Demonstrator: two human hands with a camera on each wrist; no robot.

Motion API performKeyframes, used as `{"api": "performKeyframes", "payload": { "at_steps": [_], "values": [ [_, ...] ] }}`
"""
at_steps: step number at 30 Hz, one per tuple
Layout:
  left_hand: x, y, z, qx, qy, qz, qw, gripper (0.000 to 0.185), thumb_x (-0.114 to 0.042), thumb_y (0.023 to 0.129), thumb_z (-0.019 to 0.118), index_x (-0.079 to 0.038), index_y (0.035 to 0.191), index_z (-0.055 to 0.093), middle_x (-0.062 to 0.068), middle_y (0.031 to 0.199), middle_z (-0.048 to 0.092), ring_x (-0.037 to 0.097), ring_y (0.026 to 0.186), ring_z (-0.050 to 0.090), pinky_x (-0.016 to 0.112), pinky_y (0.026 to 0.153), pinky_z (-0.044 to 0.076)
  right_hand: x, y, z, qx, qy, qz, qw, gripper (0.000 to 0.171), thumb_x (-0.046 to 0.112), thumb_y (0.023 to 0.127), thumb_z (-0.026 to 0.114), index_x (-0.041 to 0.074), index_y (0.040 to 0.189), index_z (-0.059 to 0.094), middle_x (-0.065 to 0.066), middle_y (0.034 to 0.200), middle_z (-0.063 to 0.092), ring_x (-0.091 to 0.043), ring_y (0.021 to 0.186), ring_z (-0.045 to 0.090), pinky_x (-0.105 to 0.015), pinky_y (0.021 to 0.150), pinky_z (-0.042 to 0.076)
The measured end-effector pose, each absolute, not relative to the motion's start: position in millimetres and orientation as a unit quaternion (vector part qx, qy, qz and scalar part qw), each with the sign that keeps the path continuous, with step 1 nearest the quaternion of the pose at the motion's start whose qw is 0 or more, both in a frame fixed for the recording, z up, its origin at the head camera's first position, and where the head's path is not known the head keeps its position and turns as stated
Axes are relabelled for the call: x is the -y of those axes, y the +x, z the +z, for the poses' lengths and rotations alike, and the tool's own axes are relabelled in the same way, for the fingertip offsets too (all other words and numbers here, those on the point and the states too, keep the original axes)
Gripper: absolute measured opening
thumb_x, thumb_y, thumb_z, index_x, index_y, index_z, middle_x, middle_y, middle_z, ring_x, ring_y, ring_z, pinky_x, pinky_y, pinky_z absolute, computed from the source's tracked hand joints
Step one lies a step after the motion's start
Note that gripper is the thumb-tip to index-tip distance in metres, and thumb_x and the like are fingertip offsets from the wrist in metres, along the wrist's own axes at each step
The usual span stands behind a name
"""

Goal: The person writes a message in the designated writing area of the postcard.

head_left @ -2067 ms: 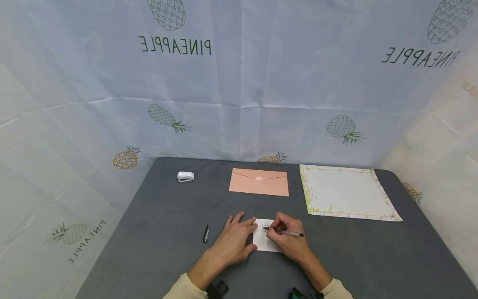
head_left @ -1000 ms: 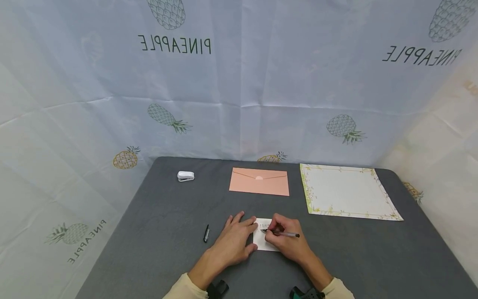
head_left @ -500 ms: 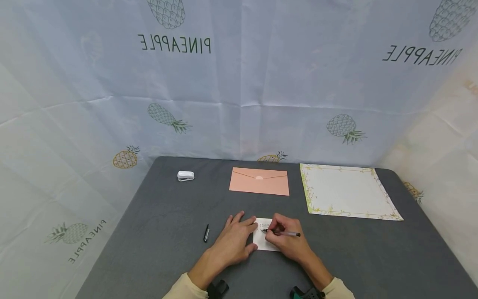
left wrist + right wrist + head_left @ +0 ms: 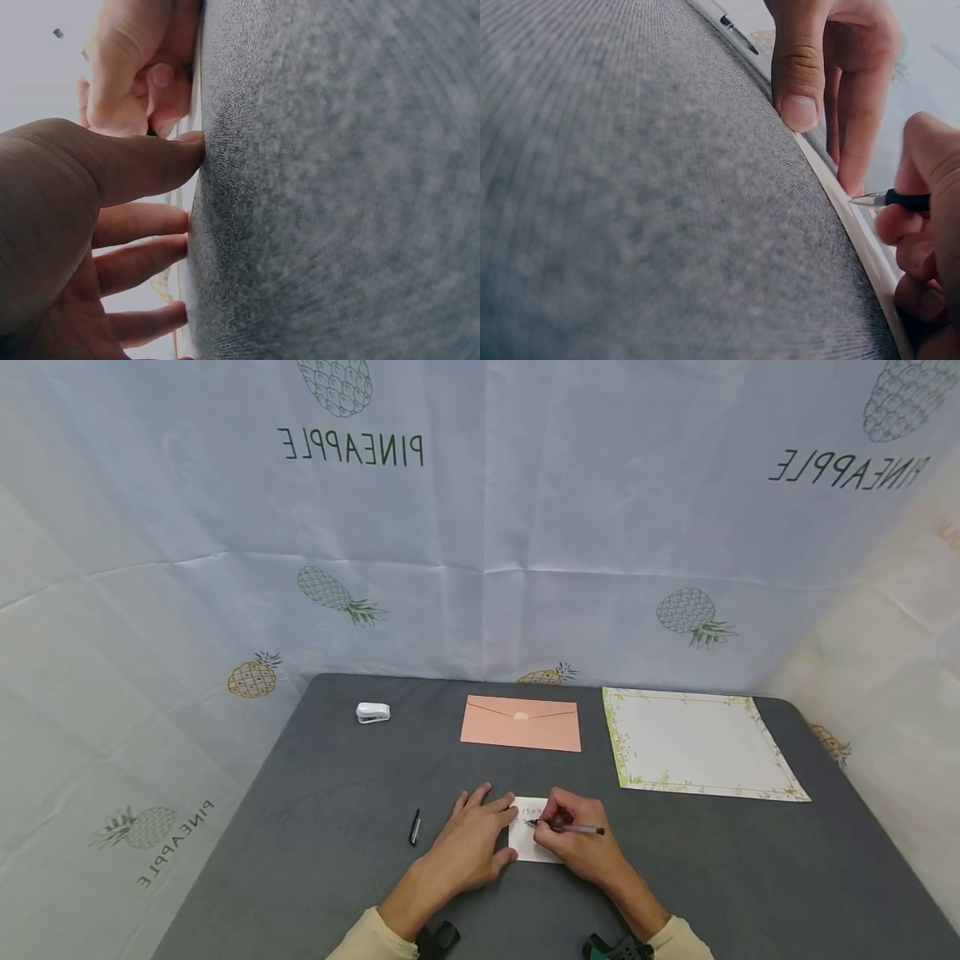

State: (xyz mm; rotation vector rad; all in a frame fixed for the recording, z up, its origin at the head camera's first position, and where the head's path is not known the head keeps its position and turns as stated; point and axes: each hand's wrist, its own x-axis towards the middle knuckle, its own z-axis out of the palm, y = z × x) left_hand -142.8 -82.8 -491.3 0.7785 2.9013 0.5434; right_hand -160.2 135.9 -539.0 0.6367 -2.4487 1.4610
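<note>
A small white card (image 4: 531,846) lies on the grey table (image 4: 337,827) near the front edge, with a line of handwriting along its top. My left hand (image 4: 471,842) lies flat with straight fingers pressing the card's left edge; its fingers (image 4: 142,255) show against the table in the left wrist view. My right hand (image 4: 577,843) grips a black pen (image 4: 570,828) with the tip on the card. In the right wrist view the pen tip (image 4: 862,199) touches the card's edge (image 4: 855,225) beside the left hand's fingers (image 4: 799,75).
A black pen cap (image 4: 413,828) lies left of my left hand. At the back of the table are a white stapler-like object (image 4: 372,712), a pink envelope (image 4: 521,724) and a floral-bordered sheet (image 4: 697,743). A pineapple-print cloth hangs behind.
The pen tip has shifted slightly left and down on the card while writing. The left hand has stayed in place.
</note>
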Motion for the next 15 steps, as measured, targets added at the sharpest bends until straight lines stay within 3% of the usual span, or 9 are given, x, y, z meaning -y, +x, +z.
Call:
{"api": "performKeyframes", "payload": {
  "at_steps": [15],
  "values": [
    [83.6,-142.0,-489.2,-0.949,0.258,0.176,0.048,0.06,-0.032,0.092,0.09,-0.012,0.146,0.072,0.005,0.159,0.063,0.044,0.156,0.049,0.071,0.123,0.04,-138.0,-159.5,-537.3,0.828,0.207,0.502,0.141,0.041,-0.01,0.074,0.077,0.028,0.075,0.06,0.015,0.068,0.061,0.003,0.057,0.045,-0.016,0.051,0.034]
  ]
}}
